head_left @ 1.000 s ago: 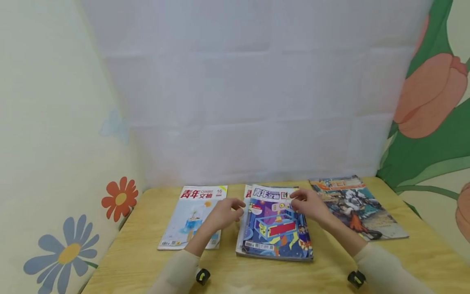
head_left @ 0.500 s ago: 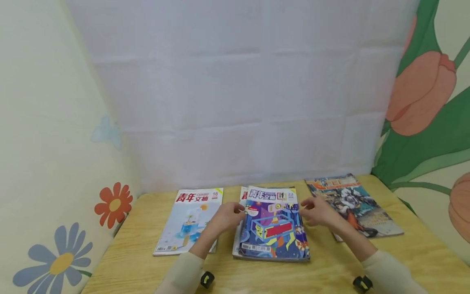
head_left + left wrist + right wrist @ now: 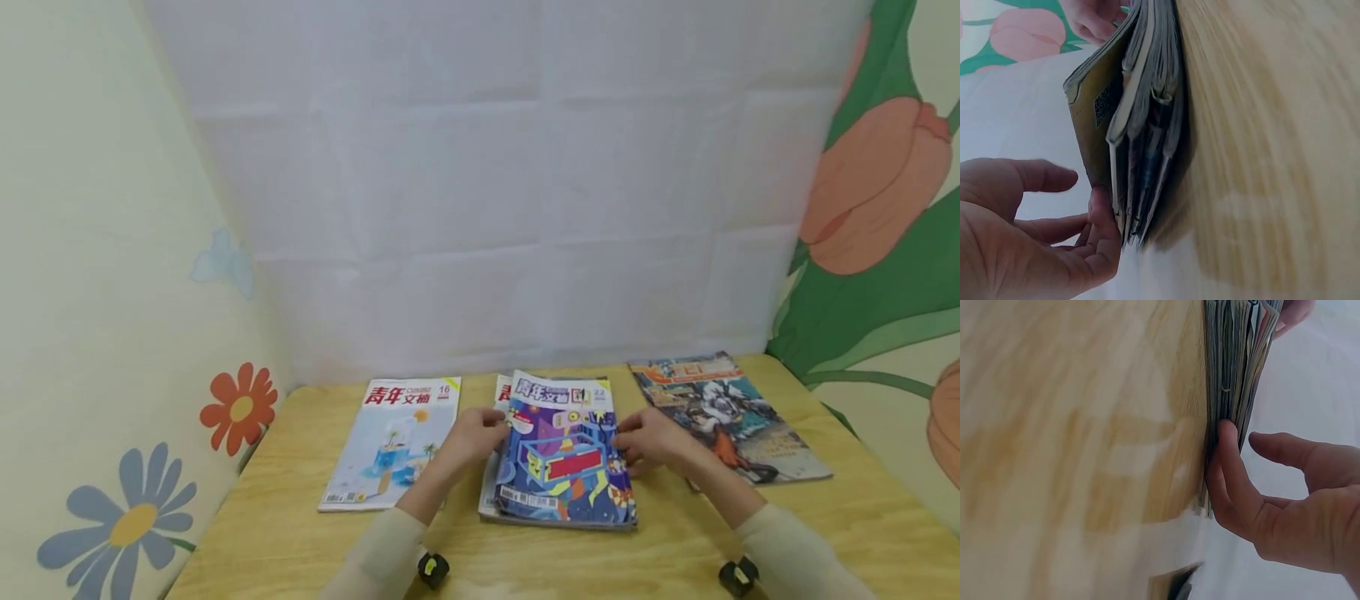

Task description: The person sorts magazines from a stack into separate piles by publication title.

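A small stack of magazines lies mid-table, topped by a purple-blue magazine (image 3: 562, 450). Beneath it, a paler magazine (image 3: 489, 483) sticks out along the left side. My left hand (image 3: 474, 437) is at the stack's left edge. In the left wrist view, its fingertips touch the top magazine's raised underside (image 3: 1092, 134), while the thumb stays apart from it. At the right edge, my right hand (image 3: 654, 439) rests bent fingers against the layered page edges (image 3: 1230, 375), its thumb held clear of them.
Left of the stack lies a light-blue magazine (image 3: 401, 437). A larger magazine with a dark picture cover (image 3: 731, 417) lies at the right. The wooden table (image 3: 570, 567) meets a white cloth backdrop (image 3: 480, 208).
My right hand has left the top magazine's upper right corner for the stack's right edge. My left hand has come in against the left edge, and the top magazine sits slightly further right.
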